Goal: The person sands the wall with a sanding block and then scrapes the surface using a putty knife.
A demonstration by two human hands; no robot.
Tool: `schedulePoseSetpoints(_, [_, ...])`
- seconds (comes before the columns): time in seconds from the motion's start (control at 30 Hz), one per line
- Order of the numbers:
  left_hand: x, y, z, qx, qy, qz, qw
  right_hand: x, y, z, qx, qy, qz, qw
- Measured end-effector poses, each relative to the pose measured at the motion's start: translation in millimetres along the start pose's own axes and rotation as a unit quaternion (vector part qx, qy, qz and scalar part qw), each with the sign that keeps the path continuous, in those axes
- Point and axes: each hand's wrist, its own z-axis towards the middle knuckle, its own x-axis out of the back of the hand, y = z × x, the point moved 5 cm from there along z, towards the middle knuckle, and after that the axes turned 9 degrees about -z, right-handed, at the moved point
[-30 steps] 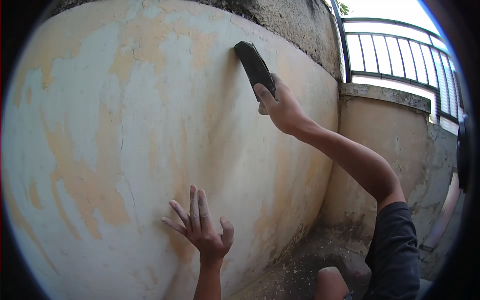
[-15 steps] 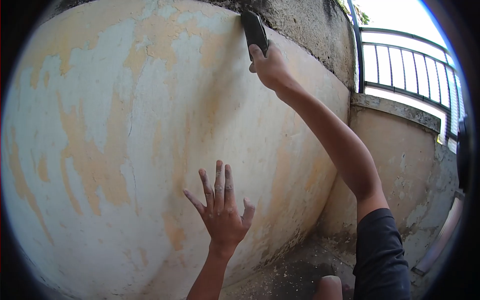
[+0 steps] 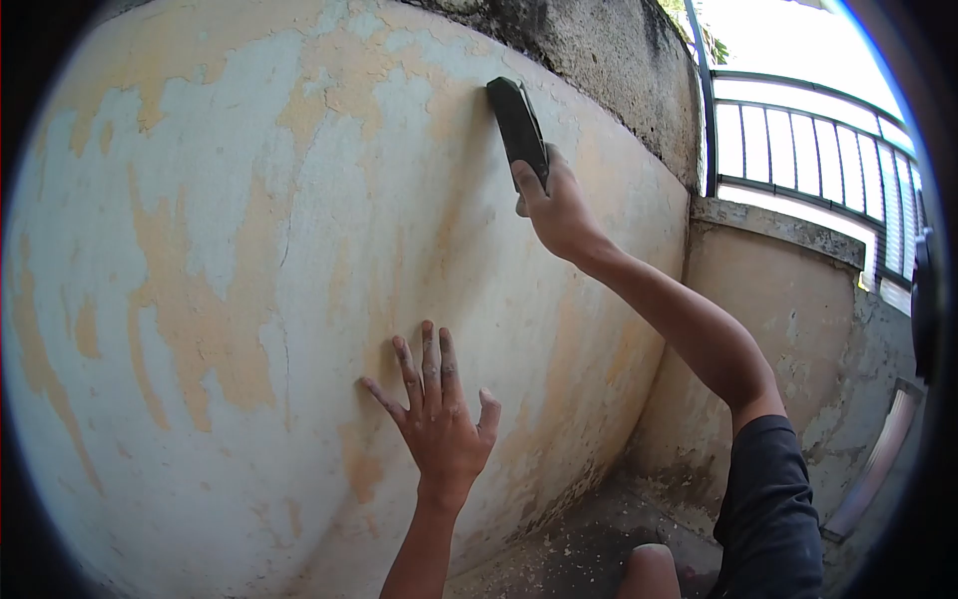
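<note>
In the head view, the right hand's fingers close round the lower end of a long, dark block, tilted near the patchy wall's upper edge; working it there seems to call for even pressure. The left hand is empty, fingers spread, contact unclear.

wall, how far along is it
Perhaps partway. The wall's pale, smoother stretches look done. In progress: the right hand holds the block at the upper part, the left hand spread lower. Probably remaining: tan patches and flaking paint up top.
</note>
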Motion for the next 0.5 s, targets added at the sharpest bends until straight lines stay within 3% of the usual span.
schedulePoseSetpoints(0.13, [4,-3,0,0.007,-0.001,0.007,1.000,14,-12,50,-0.027,0.043,-0.044,0.998])
schedulePoseSetpoints(0.23, [2,-3,-1,0.004,-0.006,0.007,1.000,1,0,41,-0.005,0.061,-0.021,0.998])
schedulePoseSetpoints(0.33, [6,-8,0,0.001,0.002,0.002,1.000,-7,6,4,0.005,0.021,-0.001,1.000])
schedulePoseSetpoints(0.5, [7,-11,-2,0.010,-0.008,0.020,1.000,7,-6,60,-0.029,0.047,-0.021,0.998])
